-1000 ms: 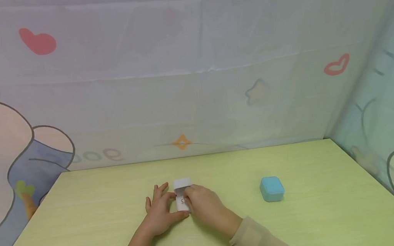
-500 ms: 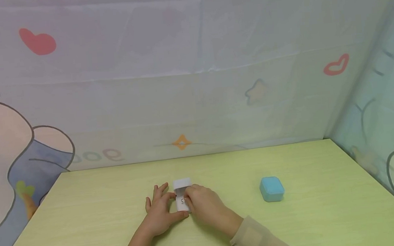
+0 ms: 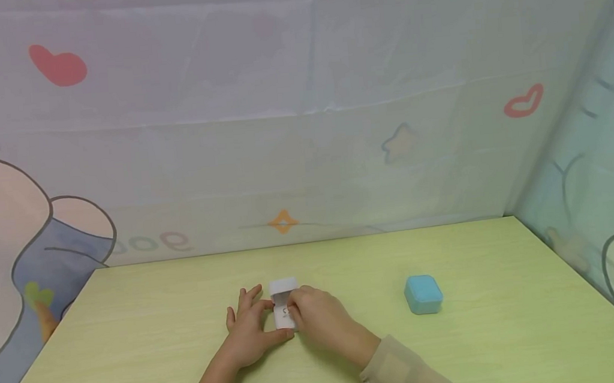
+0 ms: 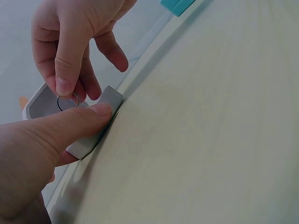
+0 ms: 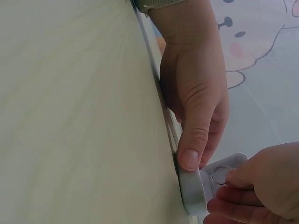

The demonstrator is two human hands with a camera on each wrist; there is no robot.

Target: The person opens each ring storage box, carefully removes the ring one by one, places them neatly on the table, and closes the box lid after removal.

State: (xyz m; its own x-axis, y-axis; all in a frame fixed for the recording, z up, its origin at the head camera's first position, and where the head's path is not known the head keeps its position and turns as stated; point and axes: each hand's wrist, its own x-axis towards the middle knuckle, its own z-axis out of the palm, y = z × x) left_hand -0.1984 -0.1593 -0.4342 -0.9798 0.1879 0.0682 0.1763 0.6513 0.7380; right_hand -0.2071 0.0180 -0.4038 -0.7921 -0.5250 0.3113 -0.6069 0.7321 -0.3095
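A small white ring box (image 3: 284,286) stands on the table with its lid raised. My left hand (image 3: 248,338) holds it low down, the thumb at its front and other fingers at its far left side. In the left wrist view a thin metal ring (image 4: 58,103) is pinched between thumb and fingers of my right hand (image 4: 70,46). The ring (image 5: 213,176) is at the mouth of the box (image 5: 192,193) in the right wrist view. Whether its lower edge is in the slot cannot be made out. My right hand (image 3: 319,320) partly covers the box in the head view.
A closed light-blue box (image 3: 424,295) with rounded corners sits on the pale yellow-green table (image 3: 502,332), to the right of my hands. Behind the table hangs a printed cloth (image 3: 304,155) with hearts and cartoon figures; more cloth hangs on the right.
Both hands keep nearly the same place at the white box. A small dark mark seen inside it shifts slightly beside my right fingertips. The blue box stays where it was.
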